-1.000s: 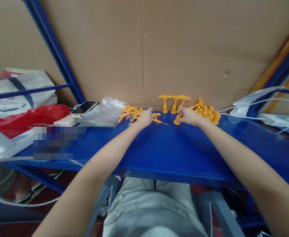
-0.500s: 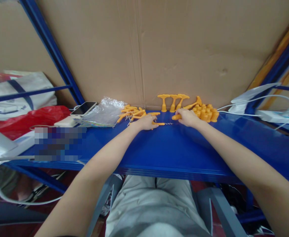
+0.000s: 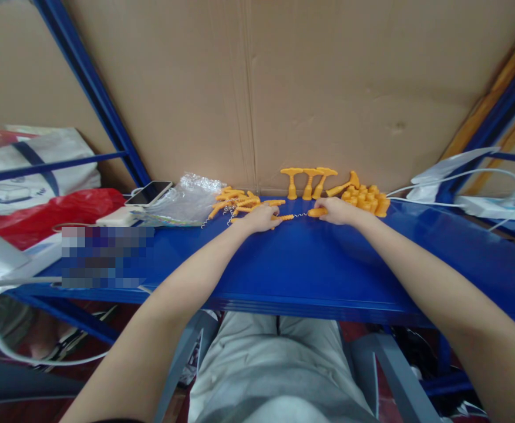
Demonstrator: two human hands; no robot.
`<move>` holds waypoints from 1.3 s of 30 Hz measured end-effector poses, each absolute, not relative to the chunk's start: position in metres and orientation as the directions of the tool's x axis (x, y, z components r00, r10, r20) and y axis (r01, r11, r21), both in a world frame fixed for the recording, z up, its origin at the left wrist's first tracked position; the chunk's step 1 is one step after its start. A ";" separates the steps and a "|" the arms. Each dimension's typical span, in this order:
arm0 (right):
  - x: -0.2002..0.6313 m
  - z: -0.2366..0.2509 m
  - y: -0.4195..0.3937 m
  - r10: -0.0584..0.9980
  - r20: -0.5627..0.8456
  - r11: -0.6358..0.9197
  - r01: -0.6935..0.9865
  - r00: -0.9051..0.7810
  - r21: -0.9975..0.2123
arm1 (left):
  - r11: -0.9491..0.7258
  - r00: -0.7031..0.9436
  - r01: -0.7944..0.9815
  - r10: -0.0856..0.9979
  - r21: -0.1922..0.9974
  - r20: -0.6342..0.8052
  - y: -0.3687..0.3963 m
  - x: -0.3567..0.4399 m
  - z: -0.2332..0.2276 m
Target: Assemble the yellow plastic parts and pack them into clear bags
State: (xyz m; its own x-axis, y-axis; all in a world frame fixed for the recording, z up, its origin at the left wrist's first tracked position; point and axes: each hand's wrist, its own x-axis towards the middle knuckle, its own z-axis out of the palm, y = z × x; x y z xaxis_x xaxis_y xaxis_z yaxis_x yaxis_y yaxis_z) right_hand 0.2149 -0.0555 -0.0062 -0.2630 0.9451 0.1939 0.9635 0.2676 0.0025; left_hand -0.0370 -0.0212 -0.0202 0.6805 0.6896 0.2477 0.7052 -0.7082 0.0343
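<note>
Left hand (image 3: 261, 217) pinches ridged orange rod (image 3: 285, 217) on blue bench (image 3: 310, 264); right hand (image 3: 337, 210) grips smooth orange handle (image 3: 317, 212). Thin spring (image 3: 301, 215) bridges both parts. Orange parts pile (image 3: 235, 202) just beside left hand.

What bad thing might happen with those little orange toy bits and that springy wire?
The thin spring stretched between the left hand's orange rod and the right hand's orange piece might overstretch or slip free. A forearm could perhaps knock the three upright T-shaped pieces or scatter the loose rod pile.
</note>
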 end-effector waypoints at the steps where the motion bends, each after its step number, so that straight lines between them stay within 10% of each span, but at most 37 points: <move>1: 0.216 -0.006 -0.055 0.945 0.203 0.262 0.965 -0.255 -0.007 | -0.707 0.679 0.706 0.690 0.035 0.250 -0.021 -0.037 -0.020; 22: 0.198 -0.009 -0.057 0.812 0.437 0.500 0.847 -0.386 -0.181 | -0.592 0.455 0.774 0.768 0.226 0.450 -0.024 -0.032 -0.018; 39: 0.207 -0.018 -0.044 0.679 0.573 0.643 0.748 -0.458 -0.164 | -0.739 0.556 0.651 0.620 0.175 0.553 -0.017 -0.037 -0.025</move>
